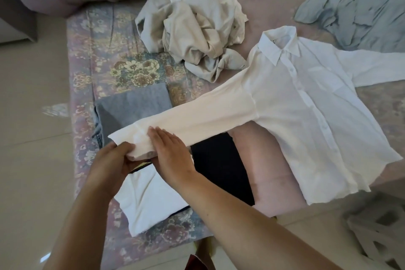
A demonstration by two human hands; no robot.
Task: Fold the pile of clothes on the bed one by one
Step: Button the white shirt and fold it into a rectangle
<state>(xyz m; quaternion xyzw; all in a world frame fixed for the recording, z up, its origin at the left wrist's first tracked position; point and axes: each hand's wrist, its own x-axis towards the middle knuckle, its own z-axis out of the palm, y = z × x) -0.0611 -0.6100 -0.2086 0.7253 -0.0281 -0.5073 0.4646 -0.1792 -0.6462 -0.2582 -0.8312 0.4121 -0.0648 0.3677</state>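
White shirt lies face-up on the bed — left hand pinches the cuff, right hand presses flat on the sleeve; best smooth it taut before folding inward.

The white shirt's far sleeve runs off the right edge. The blue garment at upper right is cut by the top and right edges. The left hand's fingers curl under the sleeve cuff, out of sight. The sleeve crosses the folded grey piece and the dark piece, hiding parts of both. A grey-white object at lower right is blurred and cut off. Something red at the bottom edge cannot be told.
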